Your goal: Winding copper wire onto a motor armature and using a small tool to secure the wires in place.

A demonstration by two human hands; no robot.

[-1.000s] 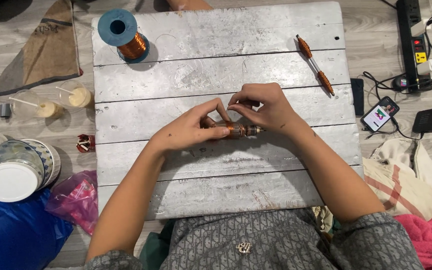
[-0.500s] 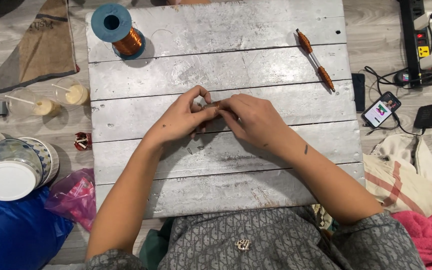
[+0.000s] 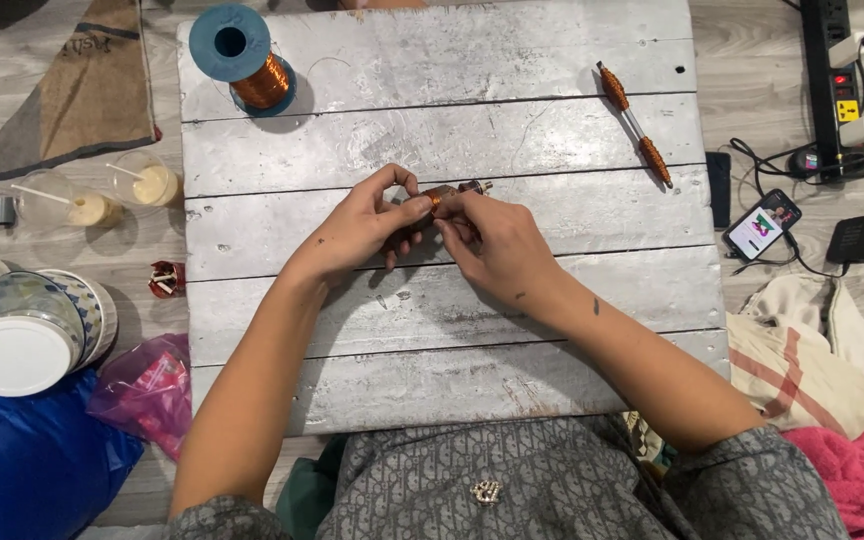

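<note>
Both my hands meet over the middle of a grey wooden board [image 3: 452, 380]. Between them is a small rod wound with copper wire [image 3: 449, 193], its metal tip pointing right. My left hand [image 3: 362, 222] pinches its left end with thumb and fingers. My right hand [image 3: 492, 240] grips it from the right, fingers curled over it. Much of the rod is hidden under my fingers.
A blue spool of copper wire [image 3: 247, 55] stands at the board's far left corner. A second wound rod [image 3: 635, 123] lies at the far right. Two plastic cups [image 3: 117, 195], a white-lidded jar [image 3: 12, 340] and a pink bag [image 3: 147, 385] sit left; a phone [image 3: 760, 225], power strip [image 3: 832, 85] and cloths right.
The hands moved away from me up the board with the rod, and its metal tip now shows again on the right.
</note>
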